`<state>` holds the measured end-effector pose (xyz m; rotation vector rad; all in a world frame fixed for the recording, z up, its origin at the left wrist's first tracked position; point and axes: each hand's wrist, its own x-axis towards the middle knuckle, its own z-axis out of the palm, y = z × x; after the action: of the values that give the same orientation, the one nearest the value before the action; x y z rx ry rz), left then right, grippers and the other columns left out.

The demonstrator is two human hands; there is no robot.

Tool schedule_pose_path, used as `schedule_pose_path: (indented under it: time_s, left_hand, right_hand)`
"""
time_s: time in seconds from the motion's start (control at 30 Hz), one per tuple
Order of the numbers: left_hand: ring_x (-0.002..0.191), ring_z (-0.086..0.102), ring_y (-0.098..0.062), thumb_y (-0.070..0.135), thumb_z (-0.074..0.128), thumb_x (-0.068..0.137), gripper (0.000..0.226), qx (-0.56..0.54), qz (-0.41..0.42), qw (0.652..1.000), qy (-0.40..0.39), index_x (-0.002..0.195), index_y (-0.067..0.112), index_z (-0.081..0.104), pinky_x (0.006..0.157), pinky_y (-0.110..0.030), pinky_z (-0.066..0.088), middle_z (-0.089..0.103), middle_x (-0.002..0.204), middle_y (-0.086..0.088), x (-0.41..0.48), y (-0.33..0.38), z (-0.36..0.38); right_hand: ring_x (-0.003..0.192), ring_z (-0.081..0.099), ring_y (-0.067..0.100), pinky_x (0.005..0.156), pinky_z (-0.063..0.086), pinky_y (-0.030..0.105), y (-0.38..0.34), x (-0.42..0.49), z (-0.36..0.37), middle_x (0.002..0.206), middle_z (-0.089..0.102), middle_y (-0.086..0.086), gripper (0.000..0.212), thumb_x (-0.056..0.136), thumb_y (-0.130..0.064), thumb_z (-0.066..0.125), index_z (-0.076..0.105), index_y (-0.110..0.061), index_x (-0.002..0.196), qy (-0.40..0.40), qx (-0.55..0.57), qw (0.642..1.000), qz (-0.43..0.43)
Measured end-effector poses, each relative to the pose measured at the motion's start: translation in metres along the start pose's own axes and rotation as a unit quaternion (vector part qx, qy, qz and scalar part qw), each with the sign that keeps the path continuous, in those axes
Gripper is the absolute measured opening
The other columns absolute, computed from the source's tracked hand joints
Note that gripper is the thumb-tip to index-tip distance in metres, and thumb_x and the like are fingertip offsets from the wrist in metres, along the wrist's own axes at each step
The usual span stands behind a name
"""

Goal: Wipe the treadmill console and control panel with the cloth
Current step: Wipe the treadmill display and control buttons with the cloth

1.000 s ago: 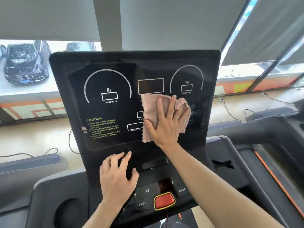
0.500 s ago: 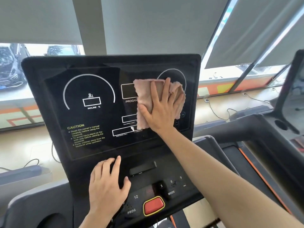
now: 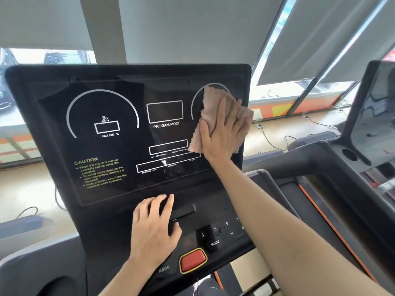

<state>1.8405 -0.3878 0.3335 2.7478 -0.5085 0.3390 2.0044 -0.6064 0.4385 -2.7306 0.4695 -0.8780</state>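
The black treadmill console (image 3: pixel 106 103) fills the middle of the view, with white dial outlines and yellow caution text. My right hand (image 3: pixel 222 133) lies flat with straight fingers on a pink cloth (image 3: pixel 210 105), pressing it against the console's right side over the right-hand dial. The cloth's edge reaches the console's right border. Below the screen is the control panel (image 3: pixel 215 233) with number keys, a MODE key and a red stop button (image 3: pixel 193 260). My left hand (image 3: pixel 154 227) rests palm down on the panel's upper left part, fingers loosely bent.
Another treadmill (image 3: pixel 352 167) stands close on the right, with its own console and an orange-trimmed belt. Grey side rails (image 3: pixel 38 263) flank the panel. Behind are windows with lowered blinds, cables on the floor and parked cars outside.
My right hand has slid the cloth from the middle of the screen to its right edge. The view has shifted left across the console. My left hand has stayed on the panel.
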Motion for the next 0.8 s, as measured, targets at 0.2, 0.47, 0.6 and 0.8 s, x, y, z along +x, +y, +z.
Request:
schedule_pose_path:
  time_s: [0.2, 0.47, 0.6, 0.8]
  left_hand:
    - [0.114, 0.054, -0.032, 0.042, 0.064, 0.079, 0.063, 0.008, -0.012, 1.000, 0.014, 0.139, 0.022, 0.064, 0.096, -0.049, 0.043, 0.064, 0.127, -0.004, 0.004, 0.004, 0.000]
    - [0.113, 0.052, -0.031, 0.044, 0.054, 0.080, 0.064, -0.001, -0.016, 1.000, 0.024, 0.140, 0.024, 0.063, 0.092, -0.048, 0.041, 0.063, 0.123, -0.004, 0.004, 0.000, 0.004]
    - [0.112, 0.053, -0.031, 0.042, 0.057, 0.079, 0.065, -0.005, -0.013, 1.000, 0.022, 0.141, 0.024, 0.062, 0.092, -0.049, 0.043, 0.063, 0.123, -0.004, 0.003, -0.001, 0.004]
    - [0.111, 0.052, -0.032, 0.043, 0.054, 0.079, 0.065, -0.015, -0.019, 0.999, 0.026, 0.141, 0.024, 0.063, 0.092, -0.050, 0.043, 0.062, 0.123, -0.003, 0.003, 0.000, 0.007]
  right_hand:
    - [0.157, -0.003, 0.041, 0.125, 0.010, 0.059, 0.050, -0.062, 0.028, 0.170, -0.003, 0.019, 0.080, 0.098, -0.070, -0.002, -0.010, -0.023, 0.161, -0.063, -0.042, 0.996, 0.041]
    - [0.157, -0.013, 0.036, 0.128, 0.002, 0.055, 0.072, -0.064, 0.032, 0.169, -0.014, 0.018, 0.078, 0.098, -0.068, -0.006, -0.024, -0.021, 0.157, -0.092, -0.045, 0.995, 0.013]
    - [0.157, -0.014, 0.031, 0.128, 0.000, 0.054, 0.082, -0.058, 0.032, 0.170, -0.013, 0.015, 0.070, 0.103, -0.059, -0.001, -0.026, -0.022, 0.156, -0.081, 0.003, 0.997, -0.012]
    - [0.158, -0.014, 0.025, 0.128, 0.001, 0.050, 0.087, -0.037, 0.024, 0.170, -0.015, 0.010, 0.072, 0.101, -0.062, 0.001, -0.024, -0.022, 0.156, -0.078, 0.068, 0.995, -0.002]
